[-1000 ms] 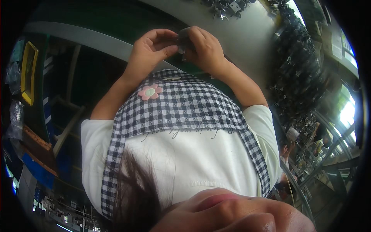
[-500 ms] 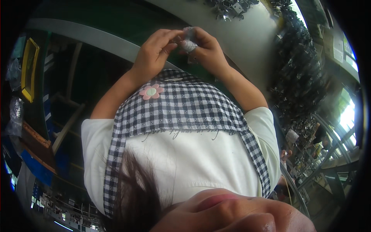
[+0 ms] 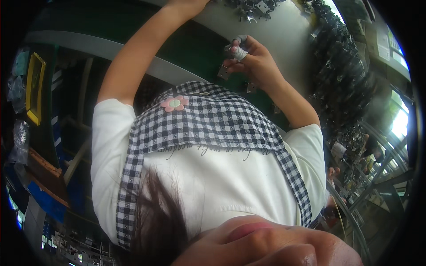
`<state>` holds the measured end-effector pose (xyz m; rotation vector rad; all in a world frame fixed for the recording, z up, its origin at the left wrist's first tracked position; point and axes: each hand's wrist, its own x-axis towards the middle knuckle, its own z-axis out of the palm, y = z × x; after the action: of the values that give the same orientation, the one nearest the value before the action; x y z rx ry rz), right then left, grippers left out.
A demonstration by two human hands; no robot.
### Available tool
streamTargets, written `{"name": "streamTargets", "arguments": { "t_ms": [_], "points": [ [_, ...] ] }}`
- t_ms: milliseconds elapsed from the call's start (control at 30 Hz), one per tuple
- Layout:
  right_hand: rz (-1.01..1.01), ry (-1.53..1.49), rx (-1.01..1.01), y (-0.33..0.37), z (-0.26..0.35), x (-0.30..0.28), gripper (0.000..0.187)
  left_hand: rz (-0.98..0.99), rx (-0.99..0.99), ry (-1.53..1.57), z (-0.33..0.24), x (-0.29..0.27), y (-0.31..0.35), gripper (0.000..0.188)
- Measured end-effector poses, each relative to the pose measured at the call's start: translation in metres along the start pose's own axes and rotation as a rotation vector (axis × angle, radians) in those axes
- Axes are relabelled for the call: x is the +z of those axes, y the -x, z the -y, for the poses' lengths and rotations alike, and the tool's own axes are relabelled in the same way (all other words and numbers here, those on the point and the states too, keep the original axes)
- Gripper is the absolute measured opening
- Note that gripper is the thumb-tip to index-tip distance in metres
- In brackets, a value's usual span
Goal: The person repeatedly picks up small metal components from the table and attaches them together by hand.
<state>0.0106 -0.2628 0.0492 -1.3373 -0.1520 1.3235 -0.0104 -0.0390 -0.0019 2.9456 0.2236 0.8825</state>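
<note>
The head view is giving me both bare arms from above, and I am reading the picture as a dial. At 1 o'clock the right hand (image 3: 255,60) is hovering over the dark green tabletop (image 3: 195,48), with its fingers curling inward. Pale wrapping (image 3: 240,53) is covering at least one of the digits. A small metal piece (image 3: 223,72) is showing right at the lower fingertips, on the side toward 12 o'clock; I am not managing to tell whether the hand is gripping it or the piece is just lying beneath. A second metal piece (image 3: 251,87) is sitting just under the wrist.

Near 12 o'clock the left hand (image 3: 191,4) is running off the top edge, so I am seeing little beyond its back and cannot tell whether it is grasping anything. It is lying near a cluster of metal parts (image 3: 255,8), which is resting between 12 and 1 o'clock on a pale grey surface (image 3: 275,33). A far larger heap of dark metal parts (image 3: 341,75) is filling 2 o'clock.

The checked apron (image 3: 208,119) is occupying the centre, its pink flower badge (image 3: 174,103) facing me toward 10 o'clock. A yellow frame (image 3: 34,88) is standing between 9 and 10 o'clock.
</note>
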Motion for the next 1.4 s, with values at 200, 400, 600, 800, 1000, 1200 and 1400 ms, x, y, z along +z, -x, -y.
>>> {"name": "streamTargets", "arguments": {
  "t_ms": [200,400,600,800,1000,1200,1400],
  "points": [
    [0.015,0.07,-0.218,0.011,0.017,-0.017,0.037,-0.083,0.319,-0.083,-0.009,0.0,0.043,0.031],
    [-0.11,0.397,-0.373,-0.04,0.01,-0.013,0.044,0.016,-0.228,0.937,-0.021,-0.042,0.077,0.031],
    [0.179,-0.051,-0.118,-0.05,0.006,-0.002,0.036,-0.034,-0.412,1.328,-0.039,-0.063,0.092,0.03],
    [0.243,-0.157,-0.039,-0.044,-0.003,0.005,0.033,-0.008,-0.314,1.338,-0.042,-0.071,0.094,0.035],
    [0.043,0.096,-0.296,-0.04,-0.002,0.011,0.035,-0.141,-0.217,0.974,-0.045,-0.079,0.088,0.03],
    [0.104,0.093,-0.121,-0.042,-0.002,0.018,0.049,0.128,-0.141,1.045,-0.024,-0.085,0.085,0.032],
    [0.149,-0.087,0.041,-0.034,-0.003,0.024,0.055,0.14,-0.443,1.618,-0.026,-0.067,0.092,0.034]
  ]
}}
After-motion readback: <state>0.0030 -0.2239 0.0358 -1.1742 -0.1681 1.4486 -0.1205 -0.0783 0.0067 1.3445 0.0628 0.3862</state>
